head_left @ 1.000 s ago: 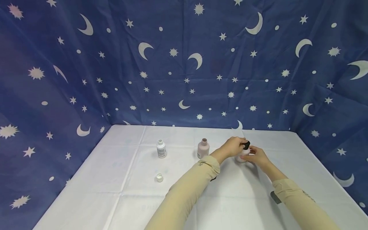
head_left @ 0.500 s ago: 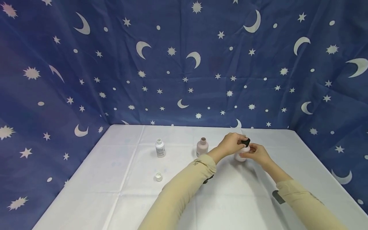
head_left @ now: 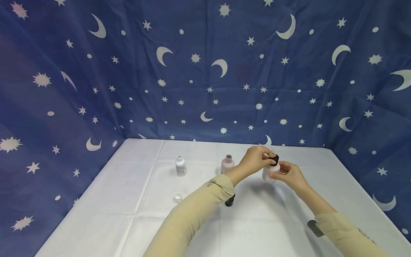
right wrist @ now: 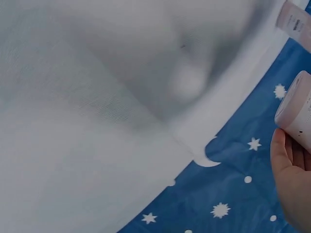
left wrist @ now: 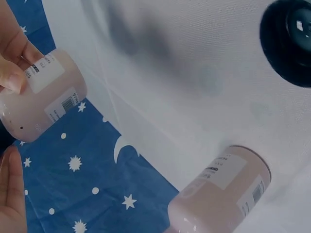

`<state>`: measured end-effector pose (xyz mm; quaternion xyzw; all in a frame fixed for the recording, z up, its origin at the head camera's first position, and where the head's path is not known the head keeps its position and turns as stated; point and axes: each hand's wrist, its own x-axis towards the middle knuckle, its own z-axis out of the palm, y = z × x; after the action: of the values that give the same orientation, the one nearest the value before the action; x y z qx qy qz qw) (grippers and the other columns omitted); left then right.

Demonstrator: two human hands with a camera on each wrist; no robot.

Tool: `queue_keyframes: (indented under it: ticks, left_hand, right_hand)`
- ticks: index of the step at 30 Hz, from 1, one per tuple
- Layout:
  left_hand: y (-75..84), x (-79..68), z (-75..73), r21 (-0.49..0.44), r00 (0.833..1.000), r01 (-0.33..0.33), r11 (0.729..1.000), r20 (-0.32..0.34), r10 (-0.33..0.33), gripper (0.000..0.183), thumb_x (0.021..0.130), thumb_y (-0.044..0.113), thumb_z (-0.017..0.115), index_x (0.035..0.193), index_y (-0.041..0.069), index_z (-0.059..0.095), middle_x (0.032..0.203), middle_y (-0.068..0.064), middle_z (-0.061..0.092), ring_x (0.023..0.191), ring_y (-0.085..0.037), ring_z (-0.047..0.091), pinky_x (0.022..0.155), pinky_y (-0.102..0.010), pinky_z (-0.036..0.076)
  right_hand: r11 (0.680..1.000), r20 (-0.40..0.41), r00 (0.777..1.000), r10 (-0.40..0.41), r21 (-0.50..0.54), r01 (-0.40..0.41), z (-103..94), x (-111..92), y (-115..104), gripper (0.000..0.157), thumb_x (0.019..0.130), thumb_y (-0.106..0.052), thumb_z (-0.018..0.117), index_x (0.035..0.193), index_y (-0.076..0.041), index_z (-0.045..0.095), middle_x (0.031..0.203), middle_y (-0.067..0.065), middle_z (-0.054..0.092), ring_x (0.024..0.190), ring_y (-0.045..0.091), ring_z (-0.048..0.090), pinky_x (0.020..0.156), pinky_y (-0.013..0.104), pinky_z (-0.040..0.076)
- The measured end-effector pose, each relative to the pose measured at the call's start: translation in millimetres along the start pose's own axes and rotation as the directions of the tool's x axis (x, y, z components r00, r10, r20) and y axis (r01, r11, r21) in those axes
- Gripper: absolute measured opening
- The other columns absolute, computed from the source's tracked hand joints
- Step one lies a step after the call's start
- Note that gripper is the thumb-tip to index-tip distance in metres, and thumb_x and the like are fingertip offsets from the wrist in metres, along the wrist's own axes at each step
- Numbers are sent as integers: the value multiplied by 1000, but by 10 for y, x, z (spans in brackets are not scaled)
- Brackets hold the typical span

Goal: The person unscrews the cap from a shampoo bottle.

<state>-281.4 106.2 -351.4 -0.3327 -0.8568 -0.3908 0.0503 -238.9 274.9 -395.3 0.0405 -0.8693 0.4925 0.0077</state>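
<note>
While the left hand [head_left: 257, 159] curls its fingers over the black cap [head_left: 274, 159] of a pale pink bottle [head_left: 269, 173], the right hand [head_left: 287, 174] wraps round the bottle's body from the near side, fingers bent against its wall and holding it lifted off the white tablecloth [head_left: 135, 200]; the left wrist view shows the bottle's round base [left wrist: 22, 124] clear of the cloth, with fingertips [left wrist: 12, 80] pressed beside its white label. The cap sits at the tips of the left fingers, directly above the right fingers, and the bottle leans a little. Whether the cap is screwed fully down cannot be told. Just past the left hand's knuckles, on the side away from the right hand, a second pink bottle [head_left: 227, 164] stands upright with its neck uncovered, near the held one but not touching it. Further out on that same side, well apart from both hands, a small white bottle [head_left: 180, 166] also stands open-necked, and its white cap [head_left: 178, 196] lies on the cloth nearer the person. Under the left forearm, behind the wrist, another black cap [head_left: 229, 201] rests on the cloth. Behind everything hangs a blue curtain [head_left: 205, 71] printed with moons and stars.
</note>
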Motion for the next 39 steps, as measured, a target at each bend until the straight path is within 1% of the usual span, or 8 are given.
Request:
queue_keyframes:
  ticks: [3,5,12,17,23,25,32,39]
  left_hand:
    - [-1,-70,-44,-38,1000,-16,999,-14,15,21,83,19,72,102,11,73,108,0,71,84,-7,70,64,-3,47]
    - [12,-110,-80,-56,999,-33,998,-23,32,21,83,19,72,102,10,73,108,-1,71,85,-7,70,65,-3,48]
    - [113,-220,-230,-87,995,-73,994,-75,66,18,83,19,72,98,10,72,106,0,72,85,-5,70,66,-3,49]
    - [150,-321,-327,-107,991,-104,989,-98,93,16,83,18,71,96,8,72,105,-2,72,83,-8,71,67,-4,49]
    - [149,-440,-457,-204,990,-100,974,-114,78,20,82,14,73,99,5,72,104,-7,72,82,-15,71,66,-7,52]
    - [157,-482,-503,-219,990,-104,970,-116,80,21,81,14,74,100,5,72,103,-8,72,82,-14,71,66,-8,52]
    - [191,-614,-707,-293,992,-121,948,-69,106,16,78,9,76,91,2,71,101,-10,73,81,-15,72,69,-13,55]
    - [222,-738,-913,-337,993,-111,935,-71,92,18,78,10,76,93,2,72,101,-11,73,78,-11,71,70,-17,56]
  right_hand:
    - [1000,-2,1000,-9,-16,9,19,-36,-35,64,83,-22,73,131,10,46,130,29,53,105,15,62,82,18,54]
    - [999,-6,1000,-27,-22,27,28,-55,-59,64,83,-23,73,132,9,46,129,29,53,107,17,61,84,20,54]
    - [993,-25,992,-121,-16,121,18,-146,-236,61,84,-18,72,133,7,46,128,28,54,94,-17,49,86,9,49]
    - [990,-36,990,-139,-44,137,53,-228,-391,60,83,-17,73,131,7,48,126,26,56,92,-19,48,87,10,49]
    - [986,-50,987,-156,-75,152,126,-301,-524,58,81,-17,75,128,7,52,120,24,60,90,-15,50,90,27,54]
    - [983,-51,984,-172,-77,168,144,-323,-558,57,80,-16,76,126,7,53,118,24,61,90,-15,51,90,29,54]
    - [958,-48,958,-282,-72,278,203,-399,-658,52,77,-10,77,122,6,57,117,22,62,92,-17,51,84,10,49]
    - [935,-41,935,-352,-64,349,271,-491,-820,50,77,-10,78,120,4,59,118,18,63,94,-14,53,84,8,48]
